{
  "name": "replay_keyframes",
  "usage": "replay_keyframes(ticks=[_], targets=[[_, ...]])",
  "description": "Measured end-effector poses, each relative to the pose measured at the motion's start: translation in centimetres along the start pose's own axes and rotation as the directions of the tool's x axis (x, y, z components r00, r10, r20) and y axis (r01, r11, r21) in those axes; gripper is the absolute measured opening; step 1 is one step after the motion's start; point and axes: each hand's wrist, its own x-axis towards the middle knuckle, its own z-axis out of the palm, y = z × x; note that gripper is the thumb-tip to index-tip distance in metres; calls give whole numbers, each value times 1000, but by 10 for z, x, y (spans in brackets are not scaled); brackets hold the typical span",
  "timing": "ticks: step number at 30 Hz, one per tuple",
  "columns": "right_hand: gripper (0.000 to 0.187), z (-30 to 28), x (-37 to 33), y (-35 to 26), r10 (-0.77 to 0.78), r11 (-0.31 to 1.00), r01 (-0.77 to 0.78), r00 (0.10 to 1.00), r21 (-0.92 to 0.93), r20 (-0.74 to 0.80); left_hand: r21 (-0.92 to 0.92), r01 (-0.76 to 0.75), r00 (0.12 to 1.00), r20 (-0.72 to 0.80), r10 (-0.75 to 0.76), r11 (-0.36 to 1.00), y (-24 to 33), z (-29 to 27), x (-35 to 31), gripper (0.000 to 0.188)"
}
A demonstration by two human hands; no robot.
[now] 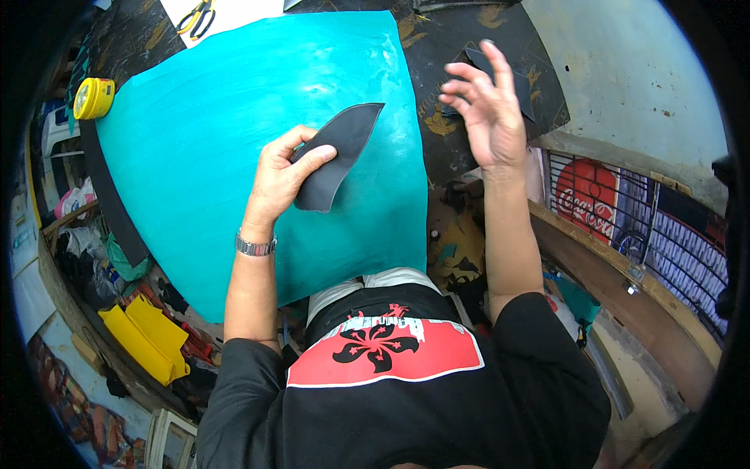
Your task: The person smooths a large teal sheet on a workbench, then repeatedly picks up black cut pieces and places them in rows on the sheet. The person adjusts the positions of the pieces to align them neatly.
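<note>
My left hand [275,178] pinches a black, leather-like cut piece [345,144] between thumb and fingers. The piece has curved sides and a pointed tip that aims away from me to the right. It is held above a large teal sheet [211,164] spread across the table. Raised at the right, my right hand [494,117] is open, with its fingers apart and slightly bent and nothing visible in them. Behind that hand, more dark cut pieces [522,95] lie on the patterned black table cover [426,59], partly hidden by the fingers.
A yellow tub [94,98] stands at the sheet's far left corner, near a long black strip [112,195]. A yellow-handled cutting tool [197,19] rests on white paper [242,9]. Folded yellow material [144,336] lies lower left; a metal grille [625,203] is at right.
</note>
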Motion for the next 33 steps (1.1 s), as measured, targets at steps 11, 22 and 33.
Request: replay_keyframes(ticks=[11, 22, 33], targets=[[57, 53, 46, 28, 56, 919, 21, 981, -394, 184, 394, -94, 992, 110, 54, 914, 33, -29, 71, 29], [47, 32, 119, 76, -157, 818, 103, 986, -565, -48, 767, -161, 983, 184, 27, 621, 32, -79, 168, 40], [54, 14, 169, 104, -259, 361, -40, 956, -932, -141, 482, 8, 861, -448, 239, 876, -11, -89, 185, 56]])
